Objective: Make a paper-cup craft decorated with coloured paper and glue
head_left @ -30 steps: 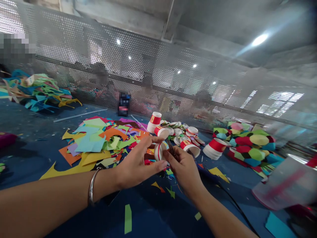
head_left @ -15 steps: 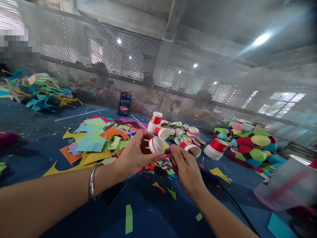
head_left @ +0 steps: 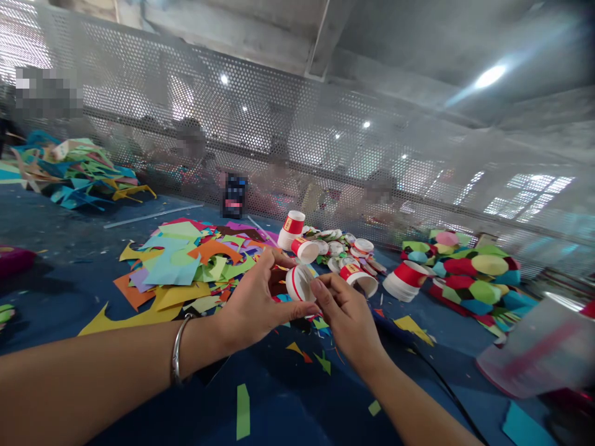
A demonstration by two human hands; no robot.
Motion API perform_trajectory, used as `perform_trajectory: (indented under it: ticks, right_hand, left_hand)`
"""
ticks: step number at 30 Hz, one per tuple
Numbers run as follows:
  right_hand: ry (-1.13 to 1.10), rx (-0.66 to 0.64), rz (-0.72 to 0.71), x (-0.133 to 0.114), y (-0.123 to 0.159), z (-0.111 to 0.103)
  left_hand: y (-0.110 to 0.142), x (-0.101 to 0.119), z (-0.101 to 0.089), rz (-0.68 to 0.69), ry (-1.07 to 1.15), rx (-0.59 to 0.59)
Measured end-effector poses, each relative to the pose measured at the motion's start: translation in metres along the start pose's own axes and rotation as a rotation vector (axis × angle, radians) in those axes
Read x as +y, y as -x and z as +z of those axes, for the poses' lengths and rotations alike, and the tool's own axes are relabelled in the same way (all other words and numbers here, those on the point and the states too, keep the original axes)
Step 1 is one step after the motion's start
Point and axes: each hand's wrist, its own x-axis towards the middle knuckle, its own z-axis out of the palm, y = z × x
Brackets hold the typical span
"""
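Observation:
My left hand (head_left: 253,306) holds a small white paper cup (head_left: 297,284) with a red line round it, tilted toward the right. Its fingers curl over the far side and its thumb runs underneath. Against the cup's right edge, my right hand (head_left: 346,316) is closed in a pinch, thumb over the rim. Whatever lies between those fingertips is hidden. Just beyond the hands are a red-and-white paper cup (head_left: 307,250) on its side, a stack of cups (head_left: 290,238) and another tipped cup (head_left: 357,279).
Coloured paper scraps (head_left: 171,266) lie to the left, with more offcuts (head_left: 79,173) farther back. Cups (head_left: 406,280), colourful paper pieces (head_left: 478,279), a translucent tub (head_left: 534,350) and a black cord (head_left: 449,387) are on the right. A perforated panel (head_left: 260,111) stands behind.
The cup in my left hand has shifted slightly right and down. My right hand has come up against its rim; a small pink bit seen between the hands is now out of sight.

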Motion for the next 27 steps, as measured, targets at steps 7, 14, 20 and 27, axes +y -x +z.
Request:
perform_trajectory:
  ticks: [7, 14, 20, 27]
  right_hand:
    - [-0.018, 0.002, -0.028, 0.000, 0.003, -0.001]
    - [-0.024, -0.006, -0.026, 0.000, 0.002, -0.001]
    - [0.008, -0.003, -0.019, 0.000, 0.001, -0.001]
    - [0.071, 0.004, -0.014, -0.001, 0.000, -0.001]
  left_hand:
    - [0.001, 0.003, 0.002, -0.005, 0.017, -0.002]
    - [0.000, 0.004, 0.000, -0.053, 0.048, -0.006]
    - [-0.005, 0.004, -0.005, -0.075, 0.134, -0.056]
    - [-0.008, 0.014, -0.008, -0.165, 0.201, -0.072]
